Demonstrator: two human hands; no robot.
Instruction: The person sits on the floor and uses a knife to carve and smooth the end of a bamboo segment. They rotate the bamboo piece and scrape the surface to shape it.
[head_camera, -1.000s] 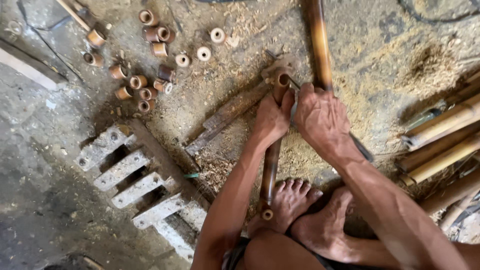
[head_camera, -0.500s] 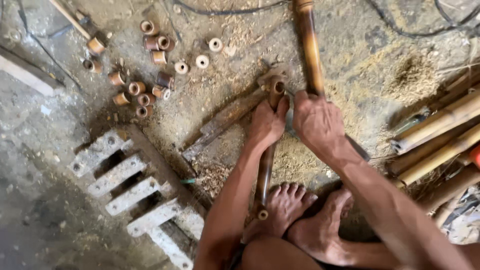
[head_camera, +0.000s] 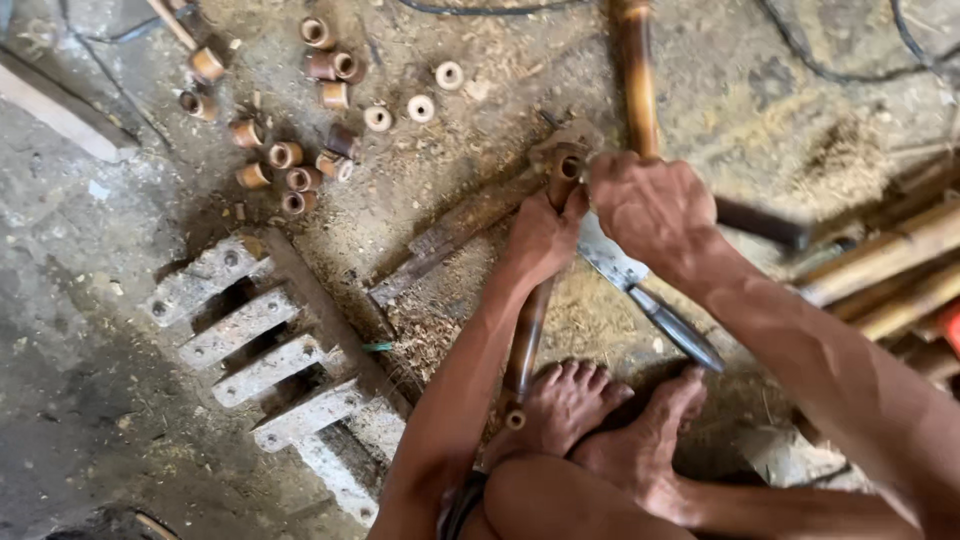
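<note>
Grey concrete floor (head_camera: 90, 330): rough, stained, scattered with sawdust and shavings, thickest around the work spot.
Slatted block (head_camera: 265, 350): pale wooden piece with several cross slats on a dark spine, lying flat at lower left, well apart from the hands.
Bamboo stack (head_camera: 890, 265): several tan poles lying at right edge, partly behind the right forearm.
Long bamboo pole (head_camera: 637, 75): brown, runs from top edge down to the right hand, lower end hidden by it.
Short bamboo stick (head_camera: 530, 330): dark brown, runs from the wooden rest down to the toes; cut hollow end shows near the foot, upper end by the left thumb.
Wooden rest (head_camera: 450, 235): dark plank lying slantwise under the stick's upper end, sawdust beside it.
Blade (head_camera: 612, 258): flat grey metal with dark handle pointing lower right, lying just under the right wrist; grip on it cannot be told.
Left hand (head_camera: 542, 235): fingers wrapped tight round the short bamboo stick near its top.
Right hand (head_camera: 650, 205): curled closed, knuckles up, over the pole's end; a dark bar sticks out to its right; what exactly it clasps cannot be told.
Feet (head_camera: 600, 420): bare, toes touching the stick's lower part.
Bamboo rings (head_camera: 300, 165): small cut sections, brown and pale, loose cluster at upper left, well apart.
</note>
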